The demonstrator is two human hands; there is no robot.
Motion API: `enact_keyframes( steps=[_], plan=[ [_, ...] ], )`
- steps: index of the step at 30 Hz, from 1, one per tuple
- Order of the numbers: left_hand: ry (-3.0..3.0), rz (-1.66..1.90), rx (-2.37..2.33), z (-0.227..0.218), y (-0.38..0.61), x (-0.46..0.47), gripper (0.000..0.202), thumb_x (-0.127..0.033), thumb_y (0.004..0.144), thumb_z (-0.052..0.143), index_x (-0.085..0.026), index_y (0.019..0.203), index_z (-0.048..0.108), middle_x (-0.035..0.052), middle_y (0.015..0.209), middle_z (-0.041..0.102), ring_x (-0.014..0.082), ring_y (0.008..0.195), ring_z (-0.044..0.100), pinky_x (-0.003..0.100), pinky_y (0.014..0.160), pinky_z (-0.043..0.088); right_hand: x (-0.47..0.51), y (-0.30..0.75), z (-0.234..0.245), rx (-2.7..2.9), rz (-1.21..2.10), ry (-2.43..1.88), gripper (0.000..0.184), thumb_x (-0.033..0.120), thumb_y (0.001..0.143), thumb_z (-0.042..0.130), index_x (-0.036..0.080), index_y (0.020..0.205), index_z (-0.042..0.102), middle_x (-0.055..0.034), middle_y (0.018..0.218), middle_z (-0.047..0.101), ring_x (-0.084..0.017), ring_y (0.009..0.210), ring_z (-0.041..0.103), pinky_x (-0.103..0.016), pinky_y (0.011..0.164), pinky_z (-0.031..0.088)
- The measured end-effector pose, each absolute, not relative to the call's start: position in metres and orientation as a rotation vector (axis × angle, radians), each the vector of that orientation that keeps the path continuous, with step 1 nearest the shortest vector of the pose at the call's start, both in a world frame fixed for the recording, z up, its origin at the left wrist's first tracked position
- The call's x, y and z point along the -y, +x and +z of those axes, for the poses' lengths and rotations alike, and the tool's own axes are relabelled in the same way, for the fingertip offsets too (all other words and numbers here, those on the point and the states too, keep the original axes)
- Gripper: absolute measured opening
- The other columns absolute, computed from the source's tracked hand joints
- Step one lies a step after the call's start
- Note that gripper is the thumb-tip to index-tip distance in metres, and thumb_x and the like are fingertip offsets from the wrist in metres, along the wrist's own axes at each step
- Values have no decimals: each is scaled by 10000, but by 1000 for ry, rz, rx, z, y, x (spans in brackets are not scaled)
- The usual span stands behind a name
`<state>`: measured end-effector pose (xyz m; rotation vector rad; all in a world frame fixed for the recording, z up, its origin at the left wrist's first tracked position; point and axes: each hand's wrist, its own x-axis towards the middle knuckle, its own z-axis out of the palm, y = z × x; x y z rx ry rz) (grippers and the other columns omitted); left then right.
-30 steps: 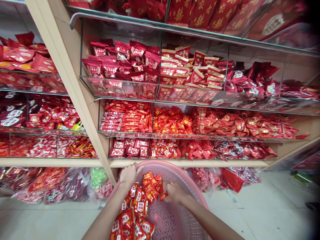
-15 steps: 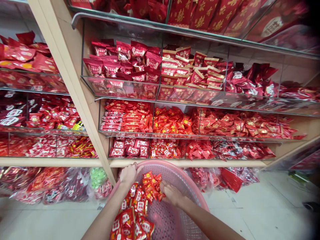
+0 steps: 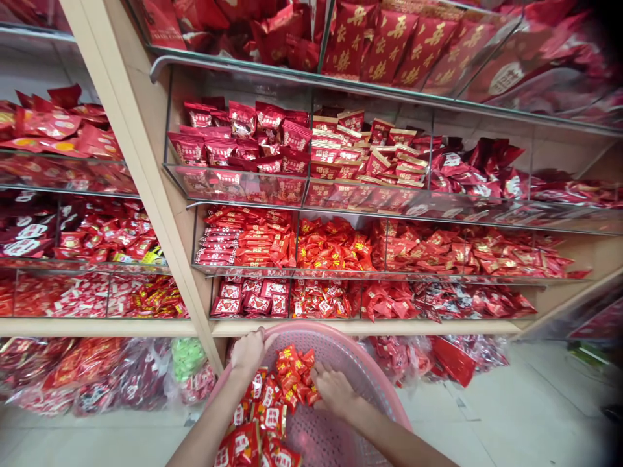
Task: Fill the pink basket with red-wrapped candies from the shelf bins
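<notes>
A pink perforated plastic basket (image 3: 363, 363) is held low in front of the shelves. My left hand (image 3: 248, 350) is closed on its far rim. A heap of small red candy packets (image 3: 272, 402) lies inside along the left side. My right hand (image 3: 331, 389) rests in the basket, palm down, its fingers curled onto the red packets at the top of the heap (image 3: 294, 373). Whether it grips any of them I cannot make out.
Glass-fronted shelf bins (image 3: 311, 259) full of red wrapped sweets fill the wall ahead, several tiers high. A beige upright post (image 3: 146, 175) divides left and right sections. Clear bags of sweets (image 3: 97, 370) lie under the lowest shelf on a pale tiled floor (image 3: 525, 408).
My right hand slid left across the basket onto the pile of packets. The view tilted up slightly, so the shelves sit lower in frame. The left hand kept its hold on the rim.
</notes>
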<state>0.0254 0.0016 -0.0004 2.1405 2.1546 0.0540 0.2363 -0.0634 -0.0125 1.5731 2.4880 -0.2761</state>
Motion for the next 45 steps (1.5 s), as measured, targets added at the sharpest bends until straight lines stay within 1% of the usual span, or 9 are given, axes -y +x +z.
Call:
enact_keyframes(
  steps=[4,7,11,15,20,30,40,42,45],
  plan=[
    [2141,50,-2148,-2,24,-2,660,-644,792,175,-150,994,563,148,867,667,262,804,637,338,673,462,47,249,51,-2637,-313,1652,201,278,784,518,166,946,557,-96,995,603,-207,891,577,-281,728,435],
    [2159,47,-2156,-1,24,-2,643,-633,800,178,-153,992,561,138,857,669,268,802,638,337,663,464,22,265,111,-2844,-203,1820,147,286,837,431,185,866,534,-51,885,599,-156,808,563,-253,705,411],
    [2161,45,-2163,0,25,-2,636,-614,813,154,-152,983,556,133,842,670,273,791,640,342,653,467,-20,295,180,-2961,312,2047,122,267,836,425,195,901,500,-53,898,572,-177,858,514,-274,730,388],
    [2154,57,-2157,1,25,-1,622,-603,819,154,-157,970,560,128,832,671,273,791,640,344,657,466,-55,320,213,-2664,736,2183,217,237,786,497,160,988,471,-99,946,564,-223,880,494,-303,732,376],
    [2155,55,-2157,2,25,-1,608,-598,821,162,-162,967,559,132,837,673,271,790,641,349,659,465,-72,322,216,-2397,805,2151,313,252,747,546,140,1018,438,-110,919,583,-242,873,505,-307,700,370],
    [2156,46,-2151,3,26,-1,592,-581,830,163,-167,977,559,135,820,670,275,783,640,365,661,462,-77,312,219,-2282,754,2178,389,198,718,574,110,1060,411,-150,920,598,-258,911,518,-306,690,380],
    [2133,28,-2147,1,25,-2,620,-640,792,210,-171,1001,557,133,849,668,271,809,631,350,678,450,-43,312,232,-2561,844,2317,281,265,752,509,154,997,429,-99,881,575,-237,832,502,-308,667,374],
    [2131,38,-2151,1,25,-2,630,-648,786,211,-169,1000,560,133,841,668,274,809,632,355,686,450,-23,305,226,-2720,752,2285,253,271,763,495,175,987,427,-80,883,566,-224,831,497,-305,681,374],
    [2139,49,-2136,3,25,-1,634,-653,784,200,-174,984,565,128,839,669,269,800,634,358,690,454,8,289,191,-2954,368,2105,188,265,776,478,201,945,428,-50,874,555,-189,806,498,-281,683,374]
  ],
)
